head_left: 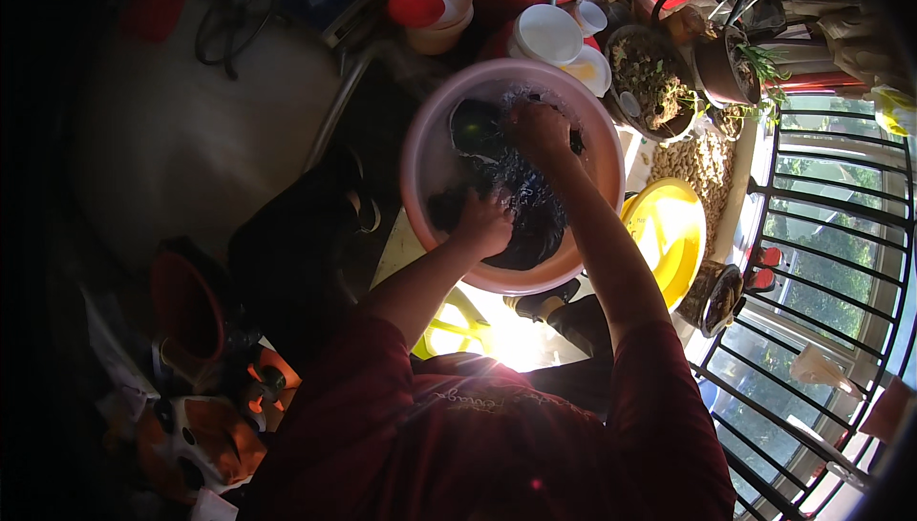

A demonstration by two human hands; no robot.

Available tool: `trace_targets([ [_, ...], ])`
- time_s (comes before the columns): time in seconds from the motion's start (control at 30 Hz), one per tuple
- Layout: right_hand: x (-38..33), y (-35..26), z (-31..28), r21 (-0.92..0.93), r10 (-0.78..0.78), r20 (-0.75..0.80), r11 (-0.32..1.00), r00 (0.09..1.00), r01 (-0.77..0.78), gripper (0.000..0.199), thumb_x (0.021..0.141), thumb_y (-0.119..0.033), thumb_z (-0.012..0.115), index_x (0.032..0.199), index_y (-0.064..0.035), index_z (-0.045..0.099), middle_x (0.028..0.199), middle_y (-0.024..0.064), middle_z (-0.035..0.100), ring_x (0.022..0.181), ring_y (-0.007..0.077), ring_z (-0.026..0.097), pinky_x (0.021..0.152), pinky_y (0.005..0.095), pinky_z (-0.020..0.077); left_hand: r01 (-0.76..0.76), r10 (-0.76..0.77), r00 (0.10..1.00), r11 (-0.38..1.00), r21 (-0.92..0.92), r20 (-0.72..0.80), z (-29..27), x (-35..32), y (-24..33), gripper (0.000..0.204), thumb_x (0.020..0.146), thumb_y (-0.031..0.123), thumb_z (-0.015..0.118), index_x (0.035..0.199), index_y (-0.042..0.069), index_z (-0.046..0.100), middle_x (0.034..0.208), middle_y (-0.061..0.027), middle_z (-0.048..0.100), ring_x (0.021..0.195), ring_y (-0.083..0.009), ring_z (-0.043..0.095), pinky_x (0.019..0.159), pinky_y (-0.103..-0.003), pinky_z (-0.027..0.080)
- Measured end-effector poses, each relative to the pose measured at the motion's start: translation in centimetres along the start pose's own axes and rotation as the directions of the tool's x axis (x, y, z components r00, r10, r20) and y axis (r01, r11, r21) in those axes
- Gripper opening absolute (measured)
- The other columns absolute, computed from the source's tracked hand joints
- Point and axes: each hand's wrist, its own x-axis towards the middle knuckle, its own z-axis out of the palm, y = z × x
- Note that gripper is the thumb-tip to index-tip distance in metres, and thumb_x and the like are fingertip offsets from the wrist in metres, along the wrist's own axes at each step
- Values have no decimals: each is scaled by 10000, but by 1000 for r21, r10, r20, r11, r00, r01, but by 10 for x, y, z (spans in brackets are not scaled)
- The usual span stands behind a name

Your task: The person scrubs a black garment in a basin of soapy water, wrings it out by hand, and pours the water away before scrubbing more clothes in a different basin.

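Basin [599, 153] is my landmark for everything here, the big pink one out in front of the wearer. From my remote seat, the dark wet cloth [532, 234] is inside it, bunched through the middle and spreading to the near wall. I see shiny wet highlights and whitish liquid around it, so I'd guess the deep round wall is there to hold the mess in.

Both hands are down inside the basin, well apart from each other. Left hand [488, 219] is left of the basin's middle, on the cloth, maybe to steady it; I can't tell if the fingers are pinching or just pressing. Right hand [542, 131] reaches to the far side, fingers curled down into the dark fabric. Fingertips are hidden, so I can't call that grip either. My hunch: spreading the hands like that gives control over both ends of the bundle.

Right of the basin there's a yellow tub [690, 244], probably parked close for easy reach. White bowl [549, 32] is just beyond the far rim, potted plant [654, 77] to the far right, maybe for window light.
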Motion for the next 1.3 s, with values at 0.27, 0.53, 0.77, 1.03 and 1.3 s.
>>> trace_targets([
  [0.27, 16, -28, 89, -212, -60, -85, 976, 995, 41, 406, 757, -239, 597, 1098, -30, 529, 1031, 118, 618, 1040, 328, 558, 952, 473, 355, 10, -44, 982, 983, -183, -186, 2, -4, 2, 302, 797, 192, 555, 1070, 81, 621, 1213, -73, 556, 1215, -276, 429, 955, -565, 318],
  [0.53, -54, 36, 6, 700, 71, -234, 704, 970, 117, 261, 811, -230, 611, 965, -20, 635, 857, 98, 645, 795, 203, 614, 730, 334, 442, 93, -559, 829, 161, -983, -13, 23, 27, -32, 475, 713, 205, 733, 1100, 8, 542, 1093, -162, 583, 1040, -267, 559, 858, -347, 451],
  [0.77, -138, 21, -116, 856, 47, -332, 435, 942, 280, 226, 852, -69, 602, 1066, 2, 598, 895, 7, 592, 823, 70, 501, 705, 218, 408, -113, -499, 820, 342, -933, -282, -80, 30, -8, 928, 488, 196, 881, 1252, -34, 408, 1132, -197, 550, 1094, -307, 522, 978, -374, 391],
  [1.03, -194, 14, -241, 747, -30, -612, 305, 790, 590, 223, 888, -2, 550, 1106, 29, 581, 1032, 59, 606, 967, 120, 570, 843, 233, 444, -67, -373, 925, 16, -998, -68, -167, 34, -3, 988, 669, 202, 780, 1426, 84, 156, 1277, -113, 483, 1198, -228, 439, 994, -364, 333],
  [1.3, -202, 55, -233, 845, 1, -439, 340, 898, 412, 268, 889, -59, 502, 1149, -23, 558, 1093, 45, 599, 964, 128, 572, 874, 265, 438, -109, -149, 987, -366, -924, -57, -224, 17, 20, 450, 649, 13, 593, 1098, 11, 565, 1041, -124, 614, 944, -224, 603, 848, -331, 489],
])
